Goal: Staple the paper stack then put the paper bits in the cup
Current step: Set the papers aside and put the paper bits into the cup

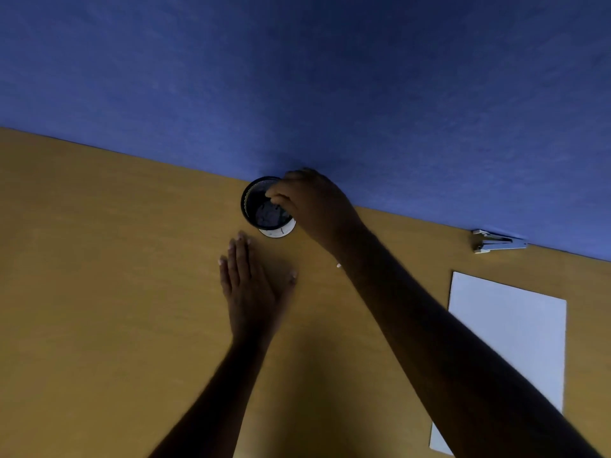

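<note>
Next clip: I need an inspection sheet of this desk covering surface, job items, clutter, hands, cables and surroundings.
Surface: wooden desk.
Job's things: black mesh cup holds paper bits; paper stack lies flat at right; stapler by the wall; one small white bit on the desk.
Clutter: white round object beside the cup's base.
Hands: left hand flat on desk; right hand over the cup, fingers bunched.
Cables: nothing seen.
Surroundings: blue wall.

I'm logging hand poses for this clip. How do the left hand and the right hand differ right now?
The left hand lies flat on the wooden table with its fingers straight and spread; the right hand is raised, fingers curled downward. The left hand sits nearer the person, short of the cup; the right hand reaches over the cup's mouth. Whether the right fingers pinch a paper bit cannot be told. Both are bare.
</note>
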A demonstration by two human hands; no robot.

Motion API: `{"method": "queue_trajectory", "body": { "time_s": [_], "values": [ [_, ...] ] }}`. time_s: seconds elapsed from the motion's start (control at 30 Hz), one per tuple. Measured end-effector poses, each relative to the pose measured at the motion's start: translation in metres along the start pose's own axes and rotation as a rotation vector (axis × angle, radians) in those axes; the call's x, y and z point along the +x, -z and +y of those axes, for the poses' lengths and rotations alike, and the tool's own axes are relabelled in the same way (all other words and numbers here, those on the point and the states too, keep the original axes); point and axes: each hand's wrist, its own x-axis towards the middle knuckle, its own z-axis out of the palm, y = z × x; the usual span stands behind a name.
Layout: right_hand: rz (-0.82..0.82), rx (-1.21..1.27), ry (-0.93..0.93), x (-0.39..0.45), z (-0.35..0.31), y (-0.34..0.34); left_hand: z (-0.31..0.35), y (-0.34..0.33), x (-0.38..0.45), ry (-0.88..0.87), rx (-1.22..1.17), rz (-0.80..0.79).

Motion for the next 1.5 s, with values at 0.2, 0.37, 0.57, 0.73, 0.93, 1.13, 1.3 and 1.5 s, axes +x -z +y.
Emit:
{"method": "queue_trajectory", "body": {
  "time_s": [0.2, 0.37, 0.57, 0.73, 0.93, 1.13, 1.3, 1.5],
  "values": [
    [0.067, -0.032, 0.006, 0.012, 0.001, 0.002, 0.002, 0.002, -0.001, 0.009, -0.014, 0.009],
    [0.043, -0.073, -0.015, 0.016, -0.003, -0.003, 0.001, 0.0, -0.001, 0.007, -0.009, 0.027],
    [0.059, -0.027, -0.031, 0.013, -0.005, 0.005, 0.001, 0.0, -0.001, 0.003, 0.003, 0.024],
    [0.06, 0.027, 0.003, 0.007, 0.001, 0.002, 0.0, 0.0, 0.0, 0.005, 0.004, 0.03],
    [0.148, 0.242, -0.107, -0.01, 0.007, 0.01, 0.0, 0.0, 0.0, -0.003, 0.013, 0.025],
    [0.243, 0.657, -0.455, -0.068, 0.024, 0.009, 0.002, -0.001, -0.001, -0.002, -0.003, 0.044],
    [-0.001, 0.496, -0.644, -0.128, 0.065, -0.007, 0.001, 0.0, -0.002, -0.023, 0.019, 0.022],
    [-0.175, 0.304, -0.506, -0.156, 0.069, -0.014, -0.001, -0.001, -0.002, -0.015, 0.023, -0.005]
  ]
}}
